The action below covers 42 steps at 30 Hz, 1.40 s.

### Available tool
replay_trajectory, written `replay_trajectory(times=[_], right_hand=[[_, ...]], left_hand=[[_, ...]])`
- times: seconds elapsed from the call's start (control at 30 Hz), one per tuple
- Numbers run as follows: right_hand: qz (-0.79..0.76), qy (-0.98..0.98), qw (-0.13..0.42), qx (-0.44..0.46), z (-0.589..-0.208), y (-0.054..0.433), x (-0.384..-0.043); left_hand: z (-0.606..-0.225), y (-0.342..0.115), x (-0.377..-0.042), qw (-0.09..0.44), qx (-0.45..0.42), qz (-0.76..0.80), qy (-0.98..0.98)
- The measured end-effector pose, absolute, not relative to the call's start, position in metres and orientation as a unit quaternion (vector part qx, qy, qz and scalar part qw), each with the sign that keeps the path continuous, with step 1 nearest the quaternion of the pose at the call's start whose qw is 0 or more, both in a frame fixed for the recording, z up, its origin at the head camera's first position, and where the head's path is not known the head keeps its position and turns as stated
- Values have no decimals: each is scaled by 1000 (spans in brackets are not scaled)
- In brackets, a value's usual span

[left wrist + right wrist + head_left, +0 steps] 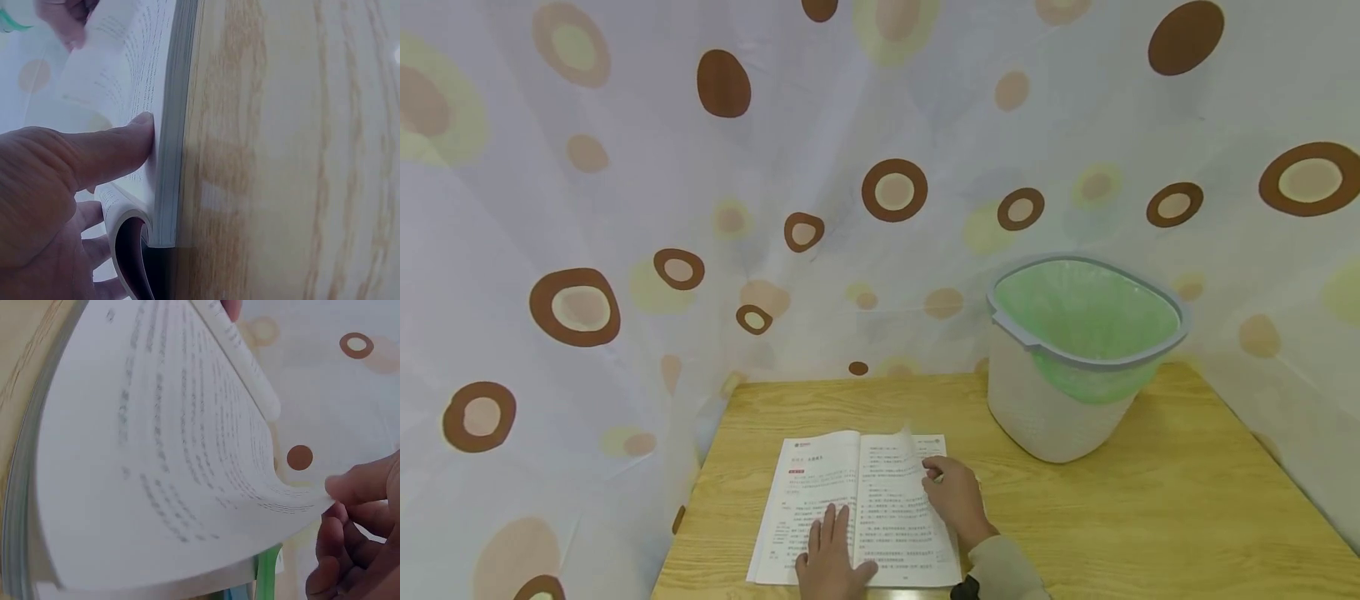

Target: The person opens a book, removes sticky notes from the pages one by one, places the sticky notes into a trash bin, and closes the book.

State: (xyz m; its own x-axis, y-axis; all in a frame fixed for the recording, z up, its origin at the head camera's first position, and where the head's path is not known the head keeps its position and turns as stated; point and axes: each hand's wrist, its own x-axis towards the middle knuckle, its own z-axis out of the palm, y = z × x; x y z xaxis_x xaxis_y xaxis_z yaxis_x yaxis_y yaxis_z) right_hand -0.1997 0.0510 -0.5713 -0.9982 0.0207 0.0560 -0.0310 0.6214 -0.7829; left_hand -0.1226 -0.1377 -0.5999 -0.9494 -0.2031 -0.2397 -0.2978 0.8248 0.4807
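Observation:
An open book [820,533] with printed text lies near the front left of the wooden table. My left hand [831,554] rests spread on the lower part of its left page, the thumb reaching over the centre fold. In the left wrist view the thumb [119,150] presses on the page by the fold, with the other fingers over the curved left side. My right hand [955,500] pinches the outer edge of a right-hand page [187,456] between thumb and fingers. That page bends upward, lifted off the thick stack beneath it.
A light bin [1037,408] with a grey-blue rim and a green liner [1082,308] stands at the back right of the wooden table [1150,517]. A white curtain [850,100] with brown and yellow spots hangs behind and along the sides.

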Motion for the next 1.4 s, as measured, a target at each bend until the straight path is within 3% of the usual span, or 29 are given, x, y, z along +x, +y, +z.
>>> replay_trajectory(times=[0.37,0.6,0.83,1.03,1.2,1.4], right_hand=[[413,-902,-59,109,-568,24,-188],[382,-904,-19,191,-569,8,-181],[379,-903,-39,201,-576,-1,-169],[433,-875,-39,213,-578,-6,-165],[464,-870,-12,166,-585,-5,-162],[449,-881,1,150,-601,1,-155]], left_hand=[[-605,-140,-121,68,-120,267,954],[-596,-153,-127,72,-116,323,936],[-584,-157,-129,97,-142,379,909],[-585,-158,-127,54,-127,398,907],[-590,-161,-126,10,-161,421,892],[-594,-172,-128,4,-186,443,877]])
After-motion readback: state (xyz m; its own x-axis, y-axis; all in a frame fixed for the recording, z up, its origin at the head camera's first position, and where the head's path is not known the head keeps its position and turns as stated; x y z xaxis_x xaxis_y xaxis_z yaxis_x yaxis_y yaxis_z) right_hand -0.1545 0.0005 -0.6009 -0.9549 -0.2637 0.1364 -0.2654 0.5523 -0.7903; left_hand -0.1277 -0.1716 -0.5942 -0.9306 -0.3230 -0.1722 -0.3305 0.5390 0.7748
